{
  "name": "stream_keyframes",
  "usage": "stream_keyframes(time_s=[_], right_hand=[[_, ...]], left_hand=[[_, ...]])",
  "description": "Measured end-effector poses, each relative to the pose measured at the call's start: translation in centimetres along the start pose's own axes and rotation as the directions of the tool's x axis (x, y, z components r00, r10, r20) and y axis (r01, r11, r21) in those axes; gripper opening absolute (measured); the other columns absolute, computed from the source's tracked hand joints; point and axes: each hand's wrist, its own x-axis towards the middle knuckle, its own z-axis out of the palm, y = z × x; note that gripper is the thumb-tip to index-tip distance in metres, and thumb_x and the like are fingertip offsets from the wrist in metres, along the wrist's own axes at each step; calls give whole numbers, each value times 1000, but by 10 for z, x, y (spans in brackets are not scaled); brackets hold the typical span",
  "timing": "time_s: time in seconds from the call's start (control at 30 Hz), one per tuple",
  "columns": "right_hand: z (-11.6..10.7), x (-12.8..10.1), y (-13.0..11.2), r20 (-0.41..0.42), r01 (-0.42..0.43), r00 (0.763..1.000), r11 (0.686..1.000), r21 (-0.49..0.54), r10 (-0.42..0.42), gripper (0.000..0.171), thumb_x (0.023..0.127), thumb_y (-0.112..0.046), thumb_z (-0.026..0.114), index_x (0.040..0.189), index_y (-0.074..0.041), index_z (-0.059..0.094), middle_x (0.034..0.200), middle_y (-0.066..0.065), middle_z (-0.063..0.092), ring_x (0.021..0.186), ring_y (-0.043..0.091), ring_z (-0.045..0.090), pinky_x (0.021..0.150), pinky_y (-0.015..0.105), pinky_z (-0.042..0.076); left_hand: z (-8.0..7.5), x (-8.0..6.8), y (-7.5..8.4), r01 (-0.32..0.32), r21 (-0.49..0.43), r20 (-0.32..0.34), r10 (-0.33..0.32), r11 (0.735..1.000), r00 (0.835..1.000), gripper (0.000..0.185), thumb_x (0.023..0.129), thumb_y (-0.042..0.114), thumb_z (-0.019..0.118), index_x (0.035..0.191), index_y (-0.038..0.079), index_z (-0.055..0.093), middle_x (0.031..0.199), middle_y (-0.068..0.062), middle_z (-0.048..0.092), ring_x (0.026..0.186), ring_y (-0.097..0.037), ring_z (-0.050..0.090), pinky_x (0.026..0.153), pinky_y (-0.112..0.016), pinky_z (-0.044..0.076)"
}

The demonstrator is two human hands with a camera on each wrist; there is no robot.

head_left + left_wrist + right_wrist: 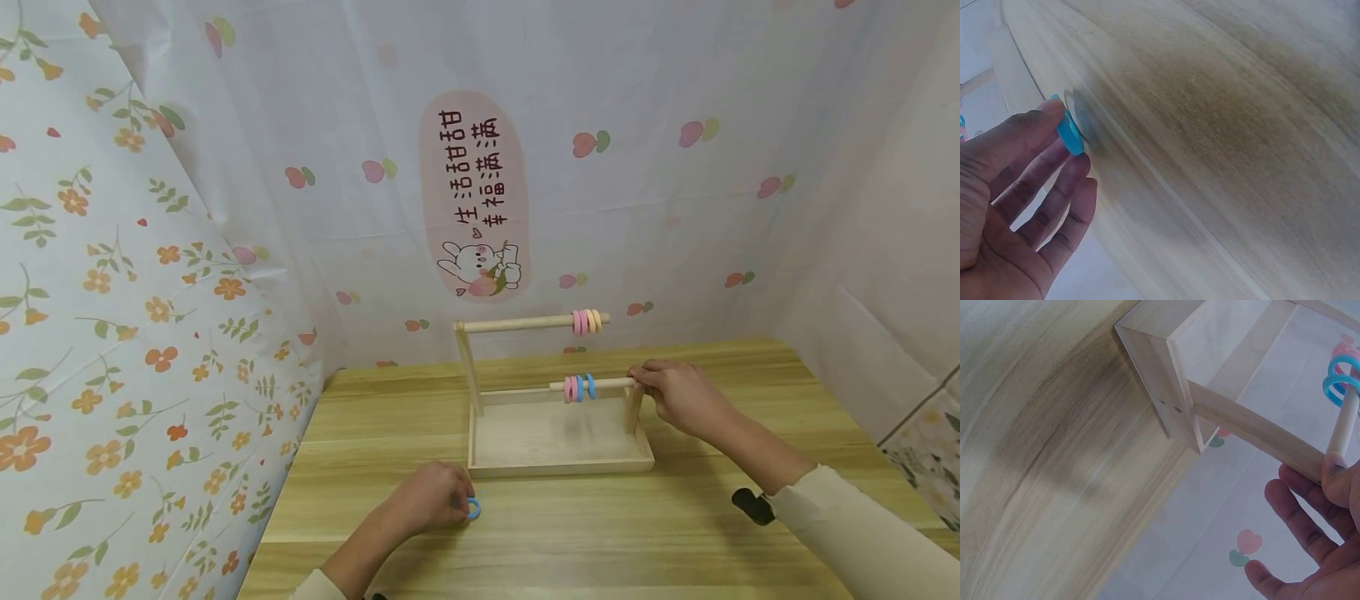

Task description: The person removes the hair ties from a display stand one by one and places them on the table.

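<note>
A wooden rack [480, 392] with a tray base [558, 462] stands on the table. Its upper rod [517, 323] carries pink and yellow rings [587, 322]. The lower rod [607, 383] carries pink and blue rings [579, 387]. My right hand [637, 385] pinches the right end of that lower rod [1349, 419], one fingertip [1335, 467] on the wood and the other fingers loose. The blue rings [1340, 378] sit further along it. Near the tray's front left corner, my left hand [461, 504] pinches a blue ring [473, 508] against the tabletop. The left wrist view shows this ring [1070, 132] between thumb and fingers [1075, 164].
The wooden table [570, 542] is enclosed by floral and fruit-patterned sheets on the left, back and right. The tray's corner [1160, 375] and a post [1254, 432] lie close to my right hand. A dark object [752, 505] sits by my right forearm.
</note>
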Motion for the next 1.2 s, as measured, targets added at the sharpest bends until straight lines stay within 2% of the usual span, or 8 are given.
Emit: stream_keyframes(time_s=[0.27,0.43,0.8,1.2], right_hand=[[1,0,1,-3,4,1000,1000,-4,-4,22,94,5,80,115,1,84,91,7,79,71,18,72,57,34,55],[1,0,2,-12,11,1000,1000,1,-11,21,93,6,80,114,2,84,90,6,78,69,18,71,57,34,54],[3,0,3,-14,7,1000,1000,-1,-7,21,93,5,80,114,1,85,89,5,78,70,19,72,56,35,55],[2,-1,2,-10,6,1000,1000,3,-6,21,94,5,79,114,1,85,90,4,78,71,19,73,58,35,56]], left_hand=[[1,-1,1,10,5,19,-10,1000,1000,21,84,14,97,71,18,81,93,10,73,81,5,57,75,-15,53],[3,0,0,-1,20,20,1,1000,1000,24,81,14,98,69,20,78,89,12,68,78,7,51,73,-15,50],[5,0,1,8,26,41,-9,1000,999,24,79,15,99,69,22,79,90,15,65,78,7,47,69,-15,46],[5,-2,2,39,16,57,-40,999,998,24,82,17,99,72,23,79,92,16,61,79,6,45,69,-16,47]])
